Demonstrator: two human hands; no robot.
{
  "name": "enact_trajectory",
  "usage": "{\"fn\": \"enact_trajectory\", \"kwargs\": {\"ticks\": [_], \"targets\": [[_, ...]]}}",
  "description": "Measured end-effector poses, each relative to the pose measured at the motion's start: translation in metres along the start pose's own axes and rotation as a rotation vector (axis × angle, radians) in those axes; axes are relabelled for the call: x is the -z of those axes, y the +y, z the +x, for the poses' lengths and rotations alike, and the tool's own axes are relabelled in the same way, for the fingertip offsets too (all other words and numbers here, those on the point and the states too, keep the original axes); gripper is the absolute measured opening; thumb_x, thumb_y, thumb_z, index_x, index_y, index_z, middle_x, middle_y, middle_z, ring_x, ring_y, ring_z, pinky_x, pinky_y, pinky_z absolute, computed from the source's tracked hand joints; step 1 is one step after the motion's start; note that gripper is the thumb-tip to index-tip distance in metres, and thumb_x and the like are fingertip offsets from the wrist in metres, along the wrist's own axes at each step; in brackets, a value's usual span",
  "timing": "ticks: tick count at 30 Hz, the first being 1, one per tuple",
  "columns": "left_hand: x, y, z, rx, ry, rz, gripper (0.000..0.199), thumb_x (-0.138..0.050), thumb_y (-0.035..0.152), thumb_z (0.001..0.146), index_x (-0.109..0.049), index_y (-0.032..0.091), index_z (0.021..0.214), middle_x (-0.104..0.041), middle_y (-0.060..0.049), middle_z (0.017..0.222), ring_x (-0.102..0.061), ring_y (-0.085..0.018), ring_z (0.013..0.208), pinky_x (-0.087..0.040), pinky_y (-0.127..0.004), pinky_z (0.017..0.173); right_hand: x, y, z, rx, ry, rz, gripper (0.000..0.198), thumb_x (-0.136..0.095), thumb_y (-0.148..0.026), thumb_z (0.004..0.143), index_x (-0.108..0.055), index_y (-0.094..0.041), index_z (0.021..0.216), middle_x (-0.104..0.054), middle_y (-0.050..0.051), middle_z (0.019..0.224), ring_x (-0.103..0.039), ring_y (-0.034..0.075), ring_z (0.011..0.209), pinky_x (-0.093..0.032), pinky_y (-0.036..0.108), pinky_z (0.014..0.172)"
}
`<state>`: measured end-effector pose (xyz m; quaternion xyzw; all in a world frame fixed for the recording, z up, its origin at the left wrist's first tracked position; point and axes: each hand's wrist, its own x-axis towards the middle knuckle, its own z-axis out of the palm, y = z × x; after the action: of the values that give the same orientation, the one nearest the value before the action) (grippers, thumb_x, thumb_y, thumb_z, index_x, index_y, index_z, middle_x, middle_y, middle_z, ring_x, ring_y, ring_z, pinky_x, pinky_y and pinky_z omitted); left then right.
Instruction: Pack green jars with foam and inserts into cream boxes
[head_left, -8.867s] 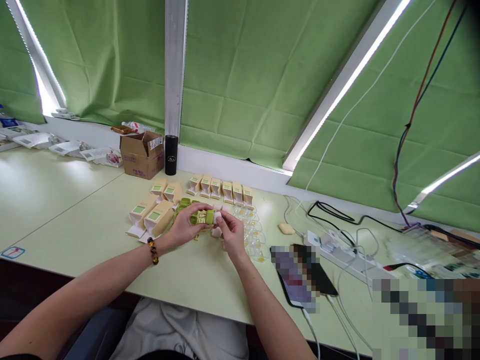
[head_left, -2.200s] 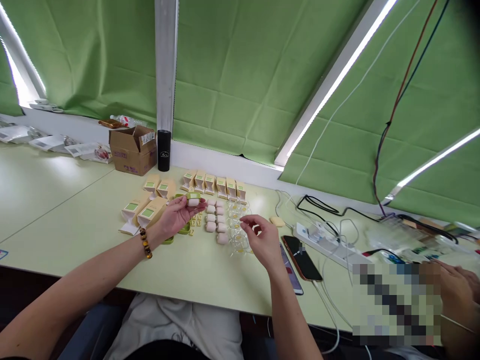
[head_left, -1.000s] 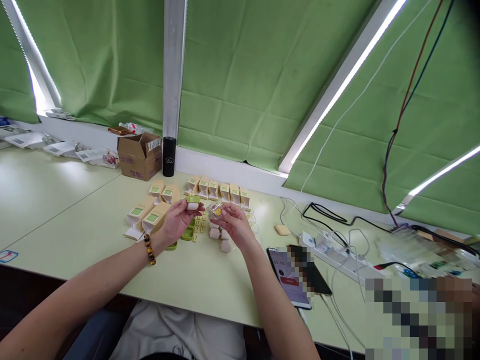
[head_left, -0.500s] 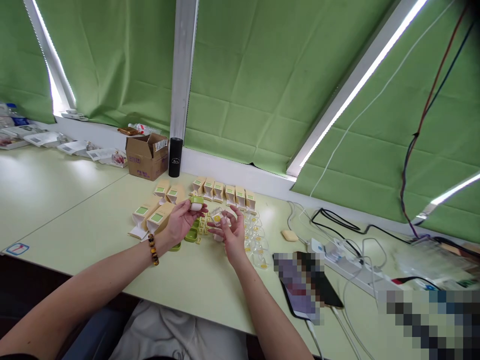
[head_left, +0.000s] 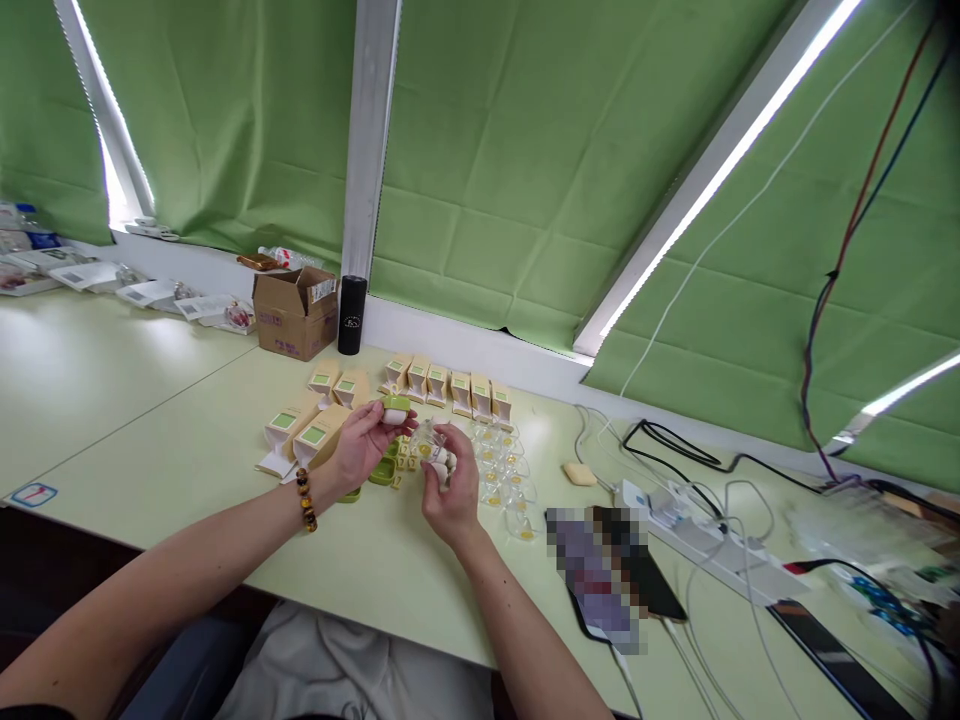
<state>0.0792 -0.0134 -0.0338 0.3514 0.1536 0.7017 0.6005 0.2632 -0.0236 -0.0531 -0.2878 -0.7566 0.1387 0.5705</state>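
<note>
My left hand [head_left: 364, 440], with a beaded bracelet at its wrist, holds a small green-and-white case [head_left: 395, 409] between thumb and fingers above the table. To its right, my right hand [head_left: 456, 495] curls its thumb and fingers around small white rounded pieces [head_left: 442, 465]. Just beyond those fingers is a clear plastic shell [head_left: 426, 438] with a yellow spot; whether the hand touches it I cannot tell. Below my left hand lie green trays [head_left: 384, 468] and small yellow tags [head_left: 405, 455]. Rows of clear plastic shells [head_left: 504, 465] with yellow spots lie right of my right hand.
Cream cartons with green labels [head_left: 319, 433] stand at left, with a row of more cartons [head_left: 460, 392] behind. A cardboard box [head_left: 295, 315] and a black tumbler [head_left: 351, 315] stand at the back. To the right are phones [head_left: 637, 560], a power strip [head_left: 705, 540] and cables.
My right hand has lowered and turned, its fingers now curled around the white pieces instead of spread by a clear shell. My left hand still holds the green-and-white case.
</note>
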Motion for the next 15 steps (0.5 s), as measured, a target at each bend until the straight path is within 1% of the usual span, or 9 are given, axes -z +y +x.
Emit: {"fn": "enact_trajectory", "kwargs": {"ticks": [2,4,6,8,10,13,15], "targets": [[0.0,0.0,0.0,-0.003,0.0,-0.005,0.022,-0.074,0.036,0.093,-0.069,0.015,0.09,-0.082,-0.011,0.097,-0.079,-0.027,0.094,-0.059,-0.041,0.092,0.0,0.001,0.0,0.036,-0.016,-0.057,0.056,-0.059,-0.021,0.093,-0.042,-0.031,0.146,-0.058,0.014,0.143,-0.054,0.034,0.14,-0.046,0.062,0.117],[0.0,0.0,0.0,-0.003,0.006,-0.001,0.023,-0.074,0.036,0.093,-0.069,0.015,0.09,-0.082,-0.012,0.096,-0.079,-0.027,0.093,-0.059,-0.041,0.092,0.001,0.001,-0.001,0.073,-0.012,-0.098,0.057,-0.058,-0.02,0.093,-0.04,-0.031,0.146,-0.058,0.014,0.142,-0.054,0.034,0.14,-0.046,0.063,0.116],[-0.001,0.0,0.0,-0.001,0.013,0.007,0.024,-0.075,0.037,0.093,-0.069,0.014,0.09,-0.081,-0.012,0.095,-0.079,-0.027,0.092,-0.06,-0.04,0.09,0.001,0.0,0.0,0.097,0.006,-0.111,0.058,-0.059,-0.02,0.093,-0.039,-0.03,0.147,-0.055,0.015,0.143,-0.052,0.035,0.141,-0.048,0.063,0.115],[-0.003,0.001,0.0,-0.005,0.018,0.009,0.024,-0.075,0.037,0.092,-0.069,0.014,0.089,-0.081,-0.013,0.095,-0.079,-0.026,0.091,-0.06,-0.039,0.089,0.001,-0.001,0.0,0.09,0.026,-0.082,0.059,-0.061,-0.021,0.093,-0.039,-0.029,0.147,-0.051,0.016,0.145,-0.049,0.035,0.142,-0.051,0.06,0.111],[-0.004,0.001,-0.001,-0.005,0.023,0.008,0.023,-0.075,0.036,0.092,-0.069,0.014,0.088,-0.082,-0.012,0.096,-0.079,-0.026,0.091,-0.061,-0.037,0.086,0.001,-0.004,0.001,0.04,0.039,-0.005,0.058,-0.062,-0.023,0.093,-0.04,-0.029,0.146,-0.049,0.016,0.146,-0.052,0.034,0.137,-0.055,0.055,0.105],[-0.005,0.001,-0.001,-0.011,0.036,0.009,0.022,-0.076,0.035,0.092,-0.067,0.016,0.086,-0.081,-0.01,0.096,-0.078,-0.026,0.092,-0.061,-0.037,0.085,0.0,-0.008,0.003,-0.095,0.045,0.16,0.052,-0.062,-0.029,0.096,-0.041,-0.03,0.143,-0.052,0.014,0.143,-0.063,0.027,0.115,-0.058,0.05,0.098],[-0.004,0.001,0.0,-0.019,0.037,0.018,0.022,-0.076,0.036,0.092,-0.067,0.016,0.086,-0.081,-0.01,0.095,-0.078,-0.026,0.094,-0.06,-0.038,0.087,-0.001,-0.01,0.005,-0.185,0.07,0.261,0.047,-0.062,-0.035,0.098,-0.041,-0.031,0.141,-0.055,0.013,0.14,-0.064,0.023,0.103,-0.058,0.047,0.095]]}}
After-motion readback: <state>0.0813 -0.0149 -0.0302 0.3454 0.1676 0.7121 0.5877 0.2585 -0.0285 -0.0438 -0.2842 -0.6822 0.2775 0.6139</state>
